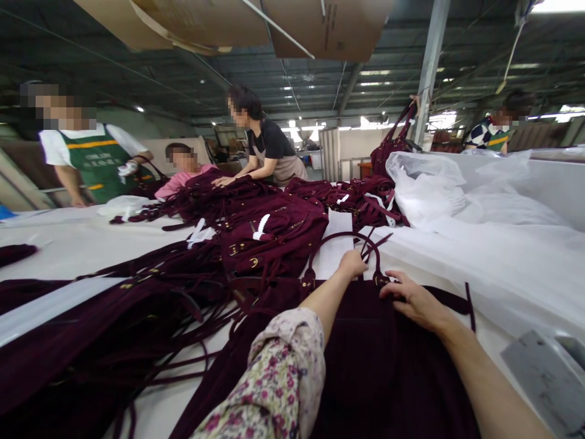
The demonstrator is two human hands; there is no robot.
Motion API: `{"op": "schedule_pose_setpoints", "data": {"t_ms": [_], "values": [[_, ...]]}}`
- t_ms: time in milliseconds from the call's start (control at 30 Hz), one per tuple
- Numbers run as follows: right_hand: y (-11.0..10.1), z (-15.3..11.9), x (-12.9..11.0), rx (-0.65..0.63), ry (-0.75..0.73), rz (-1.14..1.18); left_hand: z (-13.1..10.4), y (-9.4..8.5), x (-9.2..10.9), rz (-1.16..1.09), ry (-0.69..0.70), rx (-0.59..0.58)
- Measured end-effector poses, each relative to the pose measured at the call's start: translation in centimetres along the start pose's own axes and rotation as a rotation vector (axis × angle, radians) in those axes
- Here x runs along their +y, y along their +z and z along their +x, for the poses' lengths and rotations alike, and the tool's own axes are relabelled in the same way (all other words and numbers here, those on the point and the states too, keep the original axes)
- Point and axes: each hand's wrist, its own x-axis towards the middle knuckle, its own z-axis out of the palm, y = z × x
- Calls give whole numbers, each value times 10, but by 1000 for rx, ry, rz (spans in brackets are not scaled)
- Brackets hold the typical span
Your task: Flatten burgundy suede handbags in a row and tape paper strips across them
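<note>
A dark maroon handbag (361,347) lies in front of me, its top edge away from me and its arched handle (342,235) standing up. My left hand (353,264) is closed at the top edge, inside the handle's arch. Thin maroon straps (368,241) stick out by its fingers, which are partly hidden. My right hand (414,299) bends its fingers onto the bag's upper edge, by the handle's right base. A dark strap (450,300) runs out to the right beyond it.
More maroon bags (274,241) are heaped ahead and to the left on the white table (150,241). Clear plastic bags (429,189) lie at right, near a grey metal box (543,378). Several people work beyond the table, one in a green apron (94,160).
</note>
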Motion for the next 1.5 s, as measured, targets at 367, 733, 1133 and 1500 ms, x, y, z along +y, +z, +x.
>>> {"op": "schedule_pose_setpoints", "data": {"t_ms": [367,733,1133,1500], "values": [[5,4,-4,176,-77,-15,4,18,-3,-121,4,-30],[1,13,-40,510,277,676,-9,-9,-16,-646,134,-721],[-31,86,-23,228,693,842,-3,-93,-36,-407,112,-11],[-5,167,9,150,666,-182,-16,-45,-105,-44,206,355]]}}
